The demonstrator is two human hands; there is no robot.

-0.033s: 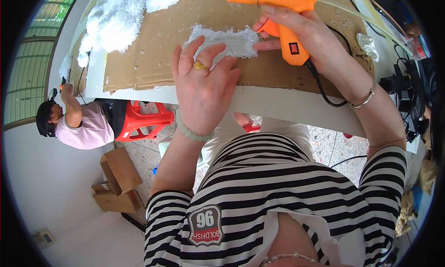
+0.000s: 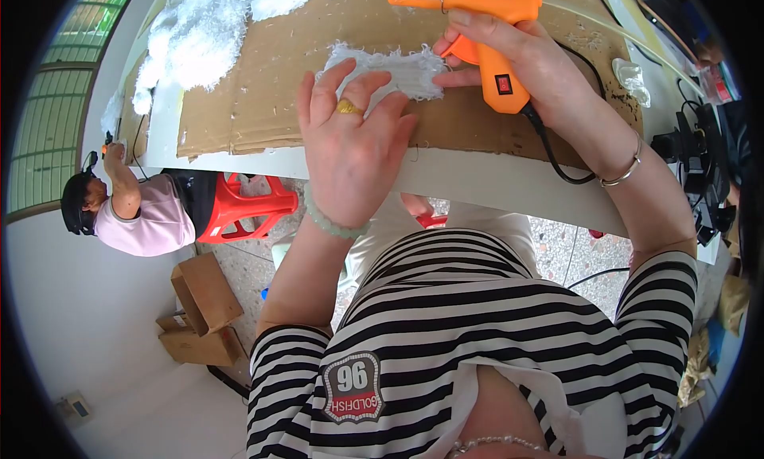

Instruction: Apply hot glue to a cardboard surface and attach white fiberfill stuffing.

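My right hand (image 2: 549, 73) is wrapped round the handle of an orange glue gun (image 2: 500, 65), which has a red switch and a black cord. The gun's nozzle points left, beyond the far edge of a small white frayed piece of cloth (image 2: 406, 73). Low fingers of that hand reach to the cloth's right edge. My left hand (image 2: 352, 144), with a gold ring, lies over the cloth's left part, fingers apart and bent a little. It hides that part, and I cannot tell how firmly it presses. Under both is a brown cardboard sheet (image 2: 255, 117).
A heap of fluffy white material (image 2: 195, 49) lies at the far left. A crumpled clear wrapper (image 2: 631, 81) and black plugs and cords (image 2: 692, 148) are at the right. Another person (image 2: 143, 220) works at the left beside a red stool (image 2: 247, 208); cardboard boxes (image 2: 205, 296) stand on the floor.
My left hand has shifted very slightly to the right over the cloth. The right hand and the glue gun stay almost in place.
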